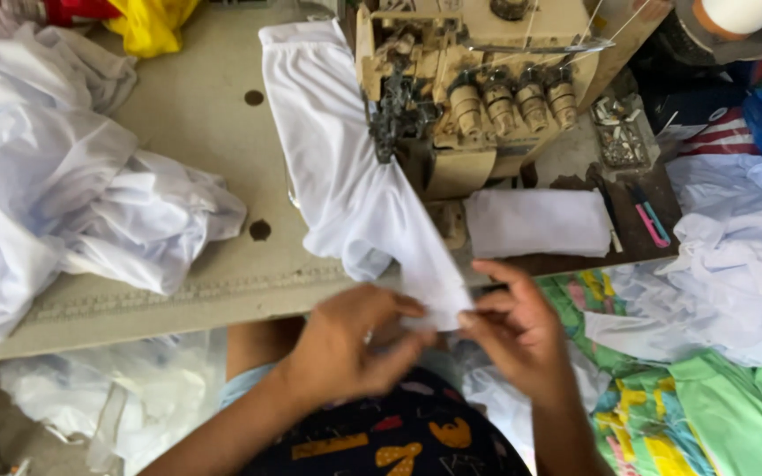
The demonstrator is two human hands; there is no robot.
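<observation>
White cloth [354, 176] trails from under the sewing machine [478, 79] down to the near table edge, where both hands pinch its pointed end. Left hand [346, 339] and right hand [518, 330] have fingers closed narrowly on the fabric. Left of the machine lies a heap of white garments [72, 194]; a folded white piece [540, 222] sits just below it.

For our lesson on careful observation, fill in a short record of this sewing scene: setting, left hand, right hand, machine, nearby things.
Setting: beige work table seen from above
Left hand: pinches the near end of the white cloth
Right hand: pinches the same end, close beside the left
Machine: sewing machine with the cloth running under it
Nearby: white fabric pile at left, folded white piece, pink-handled tool, green patterned fabric
</observation>
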